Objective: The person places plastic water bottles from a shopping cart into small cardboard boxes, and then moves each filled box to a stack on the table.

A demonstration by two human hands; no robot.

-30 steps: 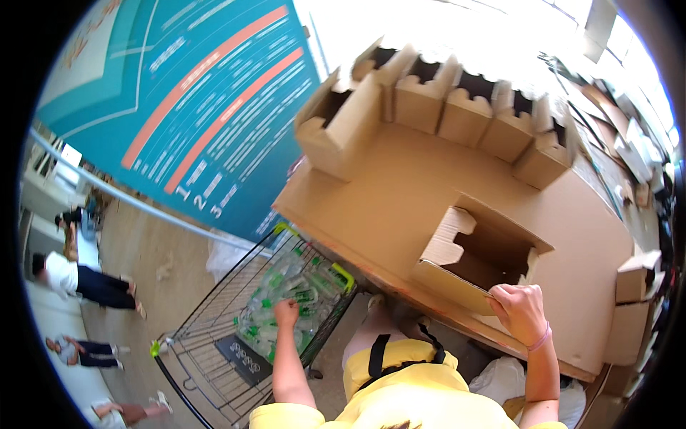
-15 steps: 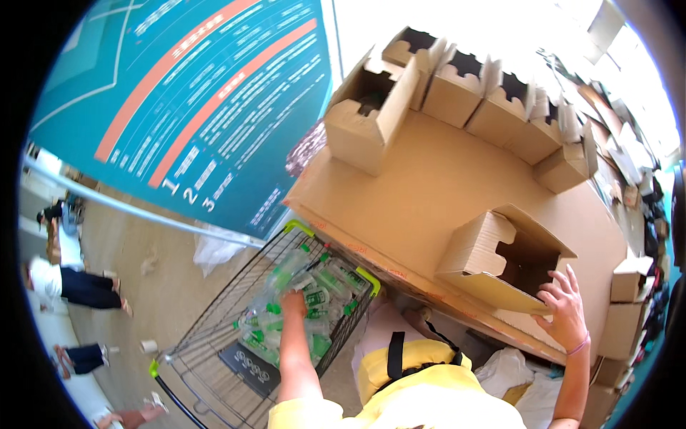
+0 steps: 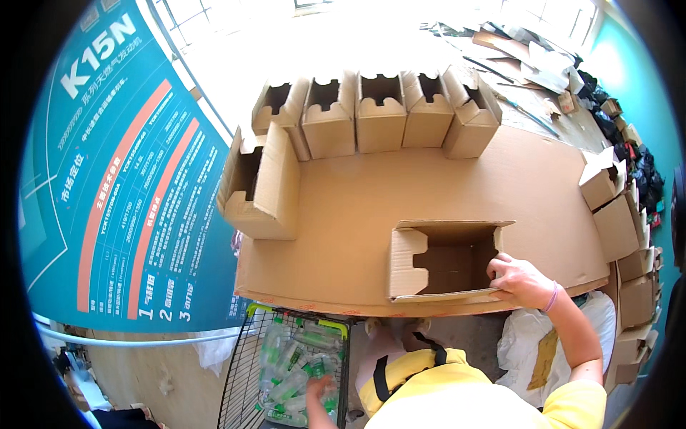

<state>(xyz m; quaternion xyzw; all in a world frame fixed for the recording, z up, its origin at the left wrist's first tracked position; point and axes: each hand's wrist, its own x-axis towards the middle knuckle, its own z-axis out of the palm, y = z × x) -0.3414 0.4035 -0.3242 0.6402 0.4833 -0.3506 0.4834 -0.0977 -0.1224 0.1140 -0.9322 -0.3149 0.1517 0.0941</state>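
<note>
A brown cardboard box (image 3: 407, 268) with notched flaps rests at the near edge of the cardboard-covered table (image 3: 429, 189). Its mouth faces up toward me, and bare board shows inside. My right hand (image 3: 523, 282) grips the box's right edge, fingers curled over the rim. Low on the left, a wire shopping cart (image 3: 239, 372) holds several clear plastic bottles (image 3: 275, 344) with green caps and labels. Among them is my left hand (image 3: 319, 388), its fingers bent round a bottle (image 3: 317, 366); the fingertips are partly hidden.
Several similar notched boxes (image 3: 381, 125) stand in a row at the table's far side, another box (image 3: 275, 193) at its left. A teal banner (image 3: 136, 179) rises beyond the cart. Stacked cartons (image 3: 618, 229) line the right. White sacks (image 3: 529, 343) lie under the near edge.
My view has swung, bringing the table square in front. My right hand has gone from spread fingers at the box's edge to a closed grip. My left hand stays among the bottles.
</note>
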